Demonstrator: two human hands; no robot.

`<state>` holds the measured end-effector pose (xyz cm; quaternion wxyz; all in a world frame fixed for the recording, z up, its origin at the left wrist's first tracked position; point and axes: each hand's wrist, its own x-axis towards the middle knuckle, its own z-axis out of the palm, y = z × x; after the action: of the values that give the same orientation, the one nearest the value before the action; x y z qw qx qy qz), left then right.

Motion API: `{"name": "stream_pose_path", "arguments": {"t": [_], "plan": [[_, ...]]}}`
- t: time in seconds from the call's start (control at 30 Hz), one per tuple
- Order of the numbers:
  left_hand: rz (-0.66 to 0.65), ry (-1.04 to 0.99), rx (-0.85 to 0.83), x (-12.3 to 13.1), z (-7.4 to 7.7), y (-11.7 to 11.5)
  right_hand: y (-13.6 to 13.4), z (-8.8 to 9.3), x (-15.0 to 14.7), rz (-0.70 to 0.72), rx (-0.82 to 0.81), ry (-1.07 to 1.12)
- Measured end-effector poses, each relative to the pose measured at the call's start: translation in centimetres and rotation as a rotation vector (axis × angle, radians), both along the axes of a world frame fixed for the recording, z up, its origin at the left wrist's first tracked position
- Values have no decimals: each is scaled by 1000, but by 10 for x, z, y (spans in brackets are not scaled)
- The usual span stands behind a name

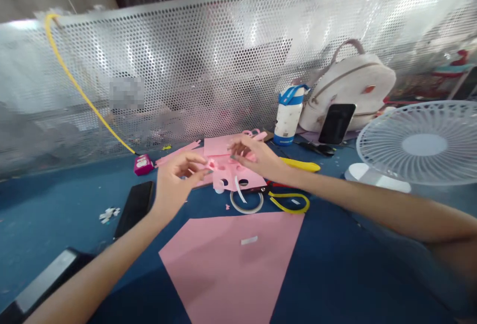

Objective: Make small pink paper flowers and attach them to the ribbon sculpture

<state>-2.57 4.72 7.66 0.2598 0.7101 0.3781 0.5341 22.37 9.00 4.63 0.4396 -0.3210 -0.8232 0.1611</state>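
Note:
Both hands are raised over the far middle of the table, above cut pink paper. My left hand (181, 175) has its thumb and fingertips curled close around a small pink paper piece (212, 164). Across from it, my right hand (259, 157) is pinched on pink paper too; blur and the pink behind hide its exact shape. Below the hands lies a pink sheet with round holes (233, 183). A narrow white strip (239, 189) crosses its front edge. Nearer me are a roll of white tape (246, 210) and yellow-handled scissors (290, 209).
A large pink sheet (238, 264) with a white tape piece lies in front. On the left are a black phone (134, 207) and a magenta box (143, 164). A bottle (288, 118), a white backpack (350, 85), an upright phone (337, 124) and a fan (425, 144) stand right.

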Motion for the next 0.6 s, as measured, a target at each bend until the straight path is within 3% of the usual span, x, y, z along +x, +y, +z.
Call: {"name": "stream_pose_path", "arguments": {"t": [0.1, 0.23, 0.4, 0.6], "plan": [[-81, 6, -156, 15, -31, -4, -41, -18, -6, 87, -6, 174], [-160, 19, -315, 27, -55, -16, -68, -41, -6, 119, 54, 149], [-139, 49, -355, 35, -66, -26, -70, -61, -5, 181, -42, 194], [-136, 29, -358, 33, -72, -28, -69, -60, -4, 175, -120, 249]]}}
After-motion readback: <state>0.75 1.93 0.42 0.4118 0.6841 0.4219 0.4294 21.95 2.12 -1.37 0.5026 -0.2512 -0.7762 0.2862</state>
